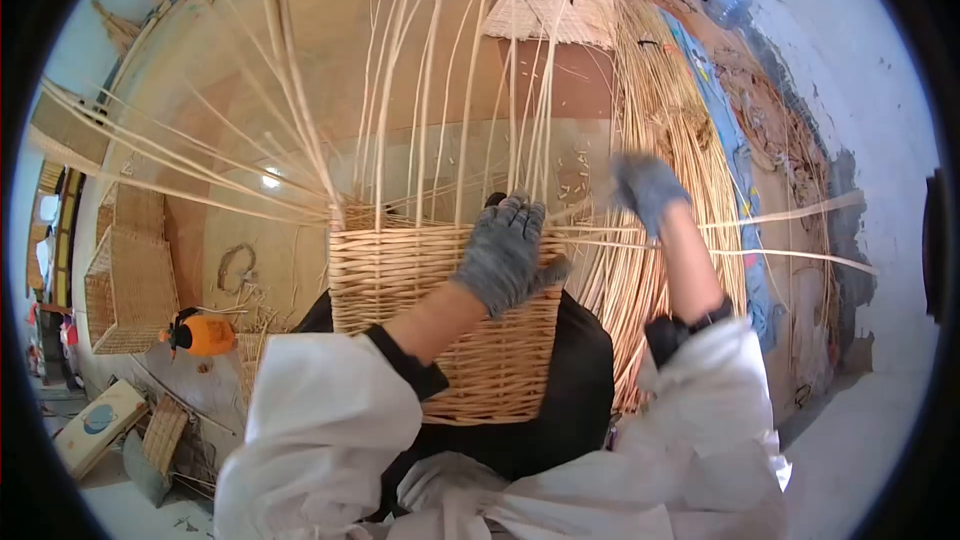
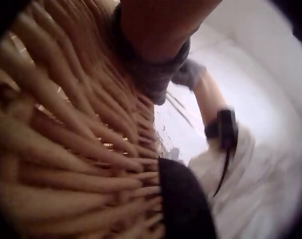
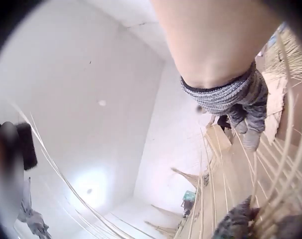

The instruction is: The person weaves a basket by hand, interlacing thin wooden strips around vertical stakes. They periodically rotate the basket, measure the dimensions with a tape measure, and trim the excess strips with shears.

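A wicker basket (image 1: 440, 270) with tall upright rods (image 1: 420, 130) rises in front of the person, over a dark cloth. The grey-gloved left hand (image 1: 503, 252) grips the basket's rim near its right corner, its thumb lying across the woven side. The left wrist view shows the weave (image 2: 76, 124) close up, with most of that hand hidden. Blurred in the head view, the gloved right hand (image 1: 648, 190) is raised to the right of the corner. In the right wrist view its fingertips pinch a thin wicker rod (image 3: 254, 169), which runs down toward the left glove (image 3: 234, 219).
A long bundle of loose rods (image 1: 665, 170) lies along the right, beside a blue sheet (image 1: 725, 130). Woven panels (image 1: 550, 5) lie beyond the basket. Left are an orange spray bottle (image 1: 208, 334) and another basket (image 1: 130, 280). Long rods spread out to both sides.
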Tool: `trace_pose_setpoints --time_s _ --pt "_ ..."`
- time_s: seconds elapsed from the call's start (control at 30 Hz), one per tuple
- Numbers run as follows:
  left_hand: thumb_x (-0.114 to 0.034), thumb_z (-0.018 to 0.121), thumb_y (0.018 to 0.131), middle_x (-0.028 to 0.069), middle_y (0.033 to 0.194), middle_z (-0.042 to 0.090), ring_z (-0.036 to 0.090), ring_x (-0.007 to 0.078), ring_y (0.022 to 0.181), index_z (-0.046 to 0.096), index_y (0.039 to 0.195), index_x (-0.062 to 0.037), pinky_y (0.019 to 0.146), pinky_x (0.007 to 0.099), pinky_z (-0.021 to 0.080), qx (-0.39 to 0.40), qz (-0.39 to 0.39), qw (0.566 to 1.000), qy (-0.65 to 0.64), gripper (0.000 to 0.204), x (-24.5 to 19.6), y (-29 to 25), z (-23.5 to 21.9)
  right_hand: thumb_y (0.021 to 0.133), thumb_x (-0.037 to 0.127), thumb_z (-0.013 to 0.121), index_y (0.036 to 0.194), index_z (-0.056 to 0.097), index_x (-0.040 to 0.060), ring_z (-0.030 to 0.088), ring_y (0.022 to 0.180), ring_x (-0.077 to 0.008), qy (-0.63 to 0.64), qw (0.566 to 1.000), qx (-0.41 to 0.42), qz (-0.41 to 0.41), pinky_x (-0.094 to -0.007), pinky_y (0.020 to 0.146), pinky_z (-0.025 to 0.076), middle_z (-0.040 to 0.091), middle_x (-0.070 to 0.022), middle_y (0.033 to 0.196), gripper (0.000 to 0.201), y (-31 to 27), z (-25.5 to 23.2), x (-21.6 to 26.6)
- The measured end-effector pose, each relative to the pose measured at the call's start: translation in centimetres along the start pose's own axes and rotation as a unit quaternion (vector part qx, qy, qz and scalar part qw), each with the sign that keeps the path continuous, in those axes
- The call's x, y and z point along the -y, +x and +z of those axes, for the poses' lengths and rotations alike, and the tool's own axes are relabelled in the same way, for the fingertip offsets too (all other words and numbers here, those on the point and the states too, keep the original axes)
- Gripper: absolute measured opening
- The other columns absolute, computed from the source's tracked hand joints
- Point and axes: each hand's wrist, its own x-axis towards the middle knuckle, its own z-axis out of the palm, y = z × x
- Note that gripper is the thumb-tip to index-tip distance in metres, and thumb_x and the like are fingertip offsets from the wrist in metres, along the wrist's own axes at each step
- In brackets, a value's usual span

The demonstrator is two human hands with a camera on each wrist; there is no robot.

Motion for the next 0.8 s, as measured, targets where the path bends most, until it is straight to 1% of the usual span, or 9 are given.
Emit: trace_pose_setpoints --time_s 0.07,0.13,0.17,0.23,0.3,0.47,0.57,0.67,0.8 --pt "-0.059 0.049 0.079 0.0192 0.114 0.053 0.046 0.0306 0.114 0.051 0.113 0.0057 0.099 0.0398 0.031 -0.085 -0.091 0.991 0.054 0.073 -1.7 -0.3 3.5 0.088 0.011 0.052 0.096 0.054 -0.0005 0.063 0.078 -0.0268 -0.244 0.96 -0.026 -0.138 -0.0352 0.064 0.055 0.059 -0.0114 0.084 0.014 7.1 1.0 0.0" --pt "-0.063 0.046 0.079 0.0194 0.117 0.052 0.042 0.0311 0.118 0.05 0.115 0.0057 0.1 0.0399 0.03 0.001 -0.115 0.992 0.051 0.078 -2.1 0.0 2.8 0.088 0.01 0.052 0.098 0.055 -0.0006 0.063 0.079 -0.0268 -0.277 0.959 -0.014 -0.054 -0.0351 0.067 0.055 0.06 -0.0121 0.086 0.015 11.6 0.7 -2.9" --pt "-0.065 0.044 0.078 0.0195 0.119 0.051 0.041 0.0313 0.12 0.05 0.116 0.0057 0.101 0.04 0.029 0.04 -0.129 0.99 0.05 0.081 -1.9 0.6 1.9 0.087 0.009 0.052 0.099 0.055 -0.0007 0.063 0.079 -0.0268 0.064 0.978 0.033 0.195 -0.0351 0.068 0.055 0.06 -0.0124 0.087 0.016 11.2 -0.5 -5.1" --pt "-0.063 0.044 0.08 0.0199 0.124 0.048 0.036 0.0314 0.124 0.05 0.117 0.0054 0.102 0.0398 0.027 0.237 -0.116 0.964 0.009 0.078 -2.0 2.4 -1.9 0.086 0.008 0.053 0.101 0.055 -0.0008 0.063 0.08 -0.0268 0.289 0.887 0.022 0.359 -0.0349 0.07 0.055 0.061 -0.013 0.088 0.018 6.2 -3.2 -8.3" --pt "-0.061 0.044 0.081 0.0201 0.125 0.048 0.035 0.0314 0.125 0.051 0.116 0.0045 0.103 0.0396 0.026 0.307 -0.093 0.947 -0.02 0.075 -1.7 2.5 -2.6 0.085 0.007 0.055 0.102 0.055 -0.0009 0.062 0.081 -0.0249 0.24 0.96 -0.023 0.139 -0.0342 0.069 0.056 0.06 -0.0125 0.091 0.019 -6.7 -0.6 -2.8" --pt "-0.054 0.047 0.083 0.0211 0.108 0.055 0.041 0.0314 0.117 0.054 0.11 0.0023 0.101 0.0416 0.029 0.191 -0.078 0.978 -0.001 0.063 -2.6 0.9 -1.0 0.084 0.009 0.059 0.104 0.055 -0.001 0.062 0.084 -0.0213 0.05 0.996 0.045 -0.062 -0.0318 0.069 0.056 0.06 -0.0108 0.093 0.023 -12.7 0.1 0.8" --pt "-0.046 0.049 0.085 0.0202 0.102 0.056 0.046 0.0318 0.112 0.056 0.106 0.0011 0.097 0.0418 0.034 -0.184 -0.041 0.982 -0.012 0.052 -5.8 1.1 3.8 0.081 0.003 0.061 0.105 0.058 -0.0005 0.06 0.087 -0.0162 -0.047 0.986 0.088 -0.134 -0.0268 0.071 0.053 0.061 -0.0081 0.095 0.024 -12.2 -2.0 1.6" --pt "-0.03 0.05 0.085 0.0184 0.089 0.06 0.058 0.0305 0.091 0.057 0.095 -0.0014 0.081 0.0409 0.045 -0.041 -0.047 0.976 -0.207 0.031 -8.3 4.6 3.3 0.08 0.001 0.06 0.105 0.062 0.0014 0.059 0.091 -0.0131 -0.339 0.919 0.071 -0.189 -0.0244 0.076 0.048 0.062 -0.0071 0.096 0.025 -11.3 -3.1 4.7" --pt "-0.023 0.048 0.085 0.0174 0.077 0.061 0.063 0.0307 0.073 0.059 0.09 -0.0022 0.068 0.0414 0.049 0.09 -0.096 0.954 -0.269 0.023 -8.8 5.0 1.9 0.081 0.01 0.062 0.107 0.061 0.0021 0.058 0.092 -0.0132 -0.28 0.914 0.217 -0.196 -0.0266 0.08 0.047 0.063 -0.0066 0.101 0.027 -3.0 2.1 3.9"
